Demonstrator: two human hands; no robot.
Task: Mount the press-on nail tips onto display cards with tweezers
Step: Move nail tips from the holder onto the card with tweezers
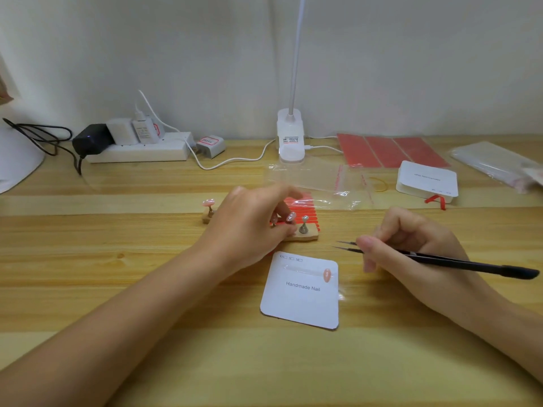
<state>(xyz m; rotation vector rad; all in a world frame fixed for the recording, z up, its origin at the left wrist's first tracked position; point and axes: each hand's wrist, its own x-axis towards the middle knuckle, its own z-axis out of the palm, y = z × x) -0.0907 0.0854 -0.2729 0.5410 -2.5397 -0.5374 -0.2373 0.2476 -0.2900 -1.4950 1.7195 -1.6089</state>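
A white display card (299, 304) printed "Handmade Nail" lies on the desk in front of me, with one pink nail tip (327, 274) stuck at its upper right. Behind it a wooden holder (305, 237) carries small metal stands. My left hand (249, 224) reaches over the holder and pinches a pink nail tip (291, 216) on one stand. Another pink tip (209, 203) sits on a stand at the holder's left end. My right hand (411, 248) grips black tweezers (458, 262), their points (340, 245) slightly apart and empty, to the right of the holder.
A red adhesive strip sheet (302, 208) lies behind the holder. Clear zip bags (317, 183), red sheets (390, 151), a stack of white cards (427, 179) and a plastic packet (496, 163) lie at the back right. A lamp base (291, 136) and power strip (138, 151) stand by the wall.
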